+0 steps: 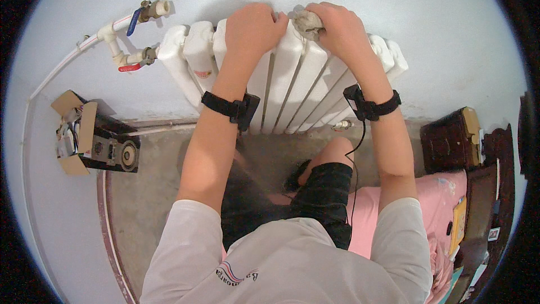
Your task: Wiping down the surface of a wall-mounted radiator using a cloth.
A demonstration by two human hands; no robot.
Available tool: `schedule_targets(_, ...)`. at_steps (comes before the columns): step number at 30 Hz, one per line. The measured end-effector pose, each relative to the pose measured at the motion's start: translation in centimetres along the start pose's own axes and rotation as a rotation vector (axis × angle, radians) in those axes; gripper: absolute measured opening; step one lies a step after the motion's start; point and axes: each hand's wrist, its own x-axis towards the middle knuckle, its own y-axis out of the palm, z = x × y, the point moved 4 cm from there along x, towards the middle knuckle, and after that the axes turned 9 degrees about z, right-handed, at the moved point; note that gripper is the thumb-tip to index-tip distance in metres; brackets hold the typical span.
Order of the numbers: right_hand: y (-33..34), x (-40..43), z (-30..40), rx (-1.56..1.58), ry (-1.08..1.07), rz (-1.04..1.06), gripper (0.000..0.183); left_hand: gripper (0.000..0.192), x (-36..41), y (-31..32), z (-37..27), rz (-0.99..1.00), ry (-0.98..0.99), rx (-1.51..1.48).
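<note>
A white sectioned radiator (280,80) is fixed against the wall in front of me. Over its upper edge, left of the middle, lies my left hand (253,27); the thumb shows on the right side, but the bent fingers are hidden. My right hand (344,27) grips a crumpled greyish cloth (308,24), which touches the radiator's top just right of the middle. Part of the cloth is covered by the fingers. Each wrist wears a black strap with a small device, and a thin black cable hangs from the right one.
Plastic pipework with a blue-handled valve (134,22) and a red-handled valve (129,67) joins the radiator's left end. At floor level on the left are a speaker (128,156) and an open cardboard box (87,128). A pink-covered bed (443,190) and a dark cabinet (443,141) stand right.
</note>
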Motion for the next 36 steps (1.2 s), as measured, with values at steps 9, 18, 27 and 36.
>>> schedule_targets(9,0.3,1.2,-1.4,-0.011,-0.047,0.022,0.033,0.048,0.1,-0.3,-0.3,0.025,0.012,0.003)
schedule_targets(18,-4.0,-3.3,1.4,0.166,-0.080,0.136,0.030,0.049,0.1,-0.1,0.1,-0.002,0.026,-0.006)
schedule_targets(27,-2.6,-2.0,1.3,0.112,-0.013,0.142,0.029,0.047,-0.3,0.1,0.3,-0.074,0.025,-0.010)
schedule_targets(36,0.8,2.1,-1.9,-0.010,0.040,0.084,0.039,0.049,-0.2,0.2,-0.1,-0.079,0.043,-0.015)
